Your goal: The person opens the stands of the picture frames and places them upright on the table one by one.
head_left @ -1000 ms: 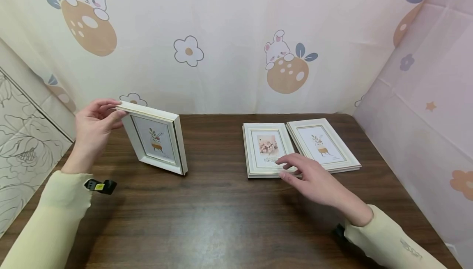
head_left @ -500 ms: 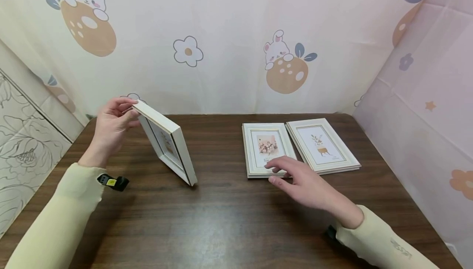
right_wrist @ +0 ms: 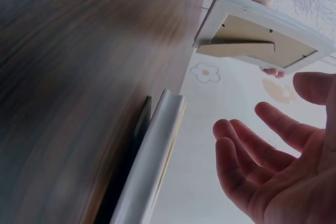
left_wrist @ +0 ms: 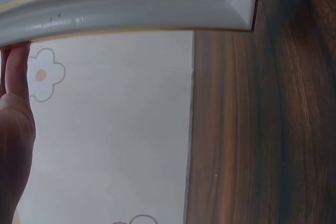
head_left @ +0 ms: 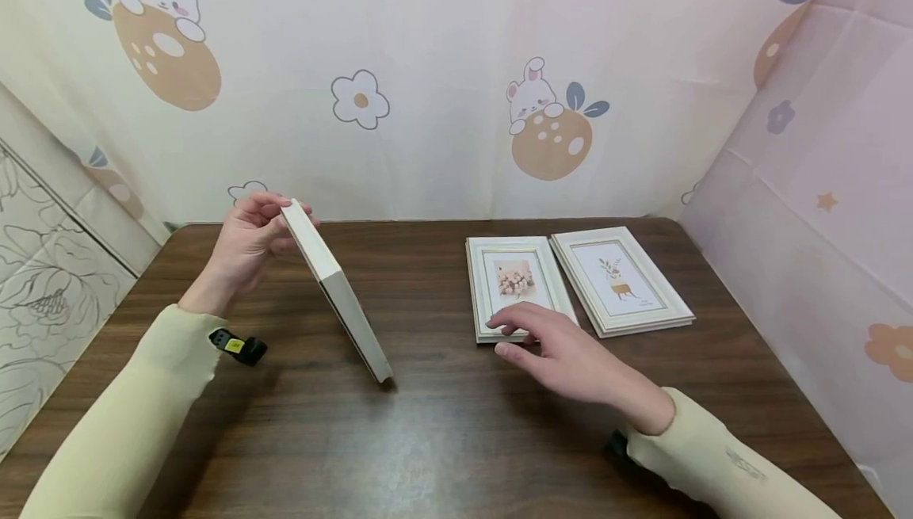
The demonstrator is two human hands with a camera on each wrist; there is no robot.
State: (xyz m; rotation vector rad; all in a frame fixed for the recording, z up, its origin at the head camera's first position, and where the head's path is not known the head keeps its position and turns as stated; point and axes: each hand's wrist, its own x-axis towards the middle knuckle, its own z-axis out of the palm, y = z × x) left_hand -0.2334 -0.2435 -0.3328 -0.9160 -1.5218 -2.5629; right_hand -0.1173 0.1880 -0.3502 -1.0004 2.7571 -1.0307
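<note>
My left hand (head_left: 246, 246) grips a white picture frame (head_left: 353, 314) by its upper edge, thumb on one side and fingers on the other. That frame stands tilted, nearly edge-on in the head view, its lower corner close over the brown table (head_left: 428, 424). In the right wrist view its tan backing (right_wrist: 252, 38) shows, with the support leg swung partly out. My right hand (head_left: 571, 352) hovers with relaxed, slightly bent fingers, holding nothing. It overlaps the near edge of a white frame with a flower picture (head_left: 524, 277) lying flat.
Beside the flower frame, to its right, lies another white frame with a plant drawing (head_left: 620, 281), turned at a slight angle. A printed curtain (head_left: 428, 154) hangs along the table's back edge, and another (head_left: 813, 265) hangs at the right.
The picture frame in my left hand has moved right and turned, so its picture no longer shows in the head view. My right hand has drifted left, over the flower frame's near edge.
</note>
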